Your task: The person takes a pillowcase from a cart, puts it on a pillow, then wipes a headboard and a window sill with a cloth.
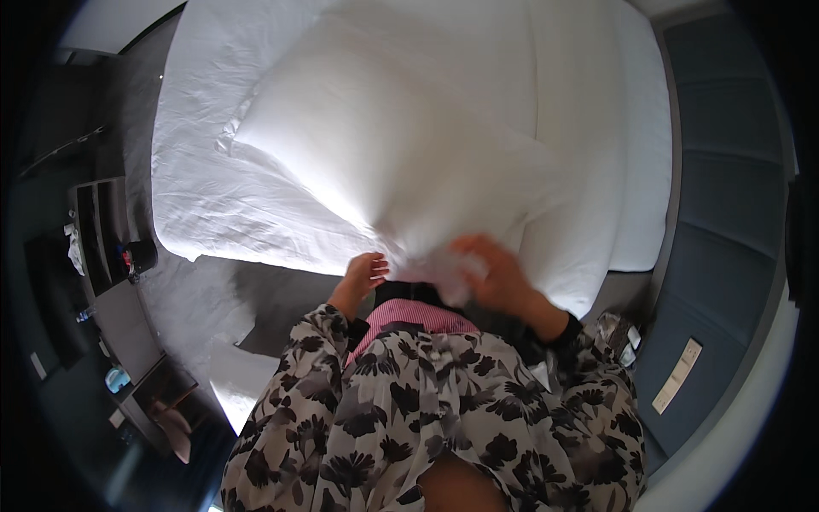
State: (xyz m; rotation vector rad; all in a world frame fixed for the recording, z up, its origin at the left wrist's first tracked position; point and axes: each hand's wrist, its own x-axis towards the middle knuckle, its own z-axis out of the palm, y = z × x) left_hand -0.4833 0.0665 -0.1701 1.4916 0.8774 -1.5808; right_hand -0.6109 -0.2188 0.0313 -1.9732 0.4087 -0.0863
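Observation:
A puffed piece of white bedding [384, 121], a pillow or a folded cover, lies on the white-sheeted bed [198, 198] in front of me. One corner of it points left, and its near side is gathered into creases by my body. My left hand [366, 276] has its fingers curled at the left of these creases, on the bedding's near edge. My right hand [496, 275] is blurred by motion at the right of the same edge, with loose white fabric beside its fingers. Whether it grips that fabric cannot be made out.
A blue-grey padded headboard [723, 192] with a socket panel [677, 376] borders the right. At left, beyond grey carpet [185, 307], are a long desk [128, 326], a dark bin [141, 255] and a chair [174, 425]. A bundle of items [617, 333] sits between bed and headboard.

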